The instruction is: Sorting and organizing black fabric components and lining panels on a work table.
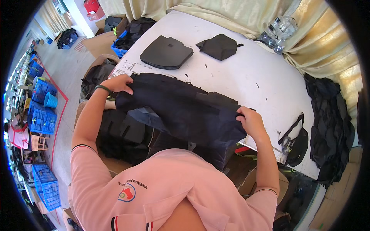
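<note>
Left hand and right hand both got fingers clamped on this wide black fabric panel, stretched out over the white desk's near edge.

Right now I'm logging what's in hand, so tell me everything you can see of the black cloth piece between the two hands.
The black cloth piece looks wide, thin and soft, with a stepped far edge toward the right and a greyish patch along its near edge. The left hand holds one end, the right hand the other; it slants down rightward, lightly wrinkled. It overhangs the white table's near edge; any contact there is hidden.
</note>
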`<state>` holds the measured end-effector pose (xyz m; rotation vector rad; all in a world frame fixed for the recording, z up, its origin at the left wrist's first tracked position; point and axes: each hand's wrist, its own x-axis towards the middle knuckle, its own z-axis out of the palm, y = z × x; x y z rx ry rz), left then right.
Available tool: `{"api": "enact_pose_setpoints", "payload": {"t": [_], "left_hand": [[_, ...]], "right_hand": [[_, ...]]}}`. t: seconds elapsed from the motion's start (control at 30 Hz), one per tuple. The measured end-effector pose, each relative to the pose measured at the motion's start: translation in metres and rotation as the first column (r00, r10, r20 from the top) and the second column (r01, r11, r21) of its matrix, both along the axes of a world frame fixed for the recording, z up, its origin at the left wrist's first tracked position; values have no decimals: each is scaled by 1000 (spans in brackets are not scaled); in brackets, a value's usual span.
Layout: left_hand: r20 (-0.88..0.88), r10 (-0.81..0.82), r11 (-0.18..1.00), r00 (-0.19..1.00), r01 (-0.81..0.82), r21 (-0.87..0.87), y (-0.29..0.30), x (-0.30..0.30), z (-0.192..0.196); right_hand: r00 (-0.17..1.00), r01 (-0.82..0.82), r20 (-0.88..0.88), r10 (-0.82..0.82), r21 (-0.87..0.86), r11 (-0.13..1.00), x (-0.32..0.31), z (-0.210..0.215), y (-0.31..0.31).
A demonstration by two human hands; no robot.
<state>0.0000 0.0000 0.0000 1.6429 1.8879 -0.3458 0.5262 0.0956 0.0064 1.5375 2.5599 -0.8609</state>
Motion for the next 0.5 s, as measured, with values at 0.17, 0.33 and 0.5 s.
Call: {"api": "enact_pose_setpoints", "payload": {"t": [0.17, 0.33, 0.5], "left_hand": [[94, 1, 985, 996, -17, 172, 16, -3, -26], [82, -8, 985, 997, -6, 172, 25, -2, -38], [-19, -33, 967, 999, 37, 252, 19, -29, -52]], "right_hand": [[978, -185, 185, 97, 550, 815, -2, -18, -2], [883, -308, -114, 455, 590, 746, -41, -32, -34], [853, -494, 29, 521, 365, 789, -43, -56, -42]]}}
